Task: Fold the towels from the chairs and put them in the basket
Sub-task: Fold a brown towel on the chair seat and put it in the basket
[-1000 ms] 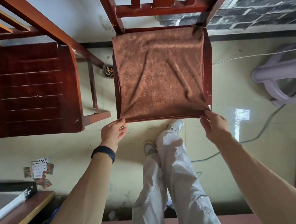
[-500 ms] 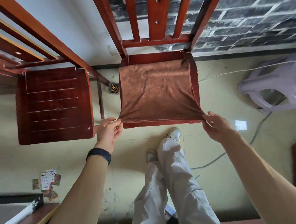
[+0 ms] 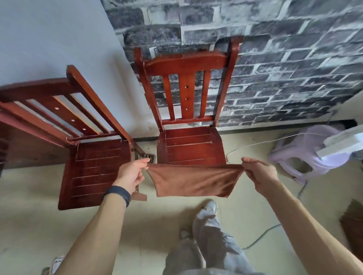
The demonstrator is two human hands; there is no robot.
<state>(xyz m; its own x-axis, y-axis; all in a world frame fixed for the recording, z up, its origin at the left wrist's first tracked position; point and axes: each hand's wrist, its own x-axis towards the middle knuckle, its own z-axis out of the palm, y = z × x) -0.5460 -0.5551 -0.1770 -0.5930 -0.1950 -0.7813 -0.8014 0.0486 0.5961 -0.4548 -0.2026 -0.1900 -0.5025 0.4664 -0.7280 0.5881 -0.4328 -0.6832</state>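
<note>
Brown towel (image 3: 194, 182) stretched in the air just in front of the middle chair (image 3: 190, 146), pinched at one top corner by left hand (image 3: 132, 174) and at the other by right hand (image 3: 259, 172), lower edge hanging free above floor (image 3: 23, 219).

Your left hand (image 3: 132, 174) and right hand (image 3: 259, 172) cover the towel (image 3: 194, 183) corners they pinch, so you cannot see the grip itself. The towel hides the front edge of the middle chair (image 3: 189, 145). The left chair (image 3: 94, 171) is cut off at the left frame edge. The stool (image 3: 303, 152) at right is motion-blurred and partly hidden behind a white object (image 3: 349, 142). The cards (image 3: 57, 265) at lower left are too blurred to read.
</note>
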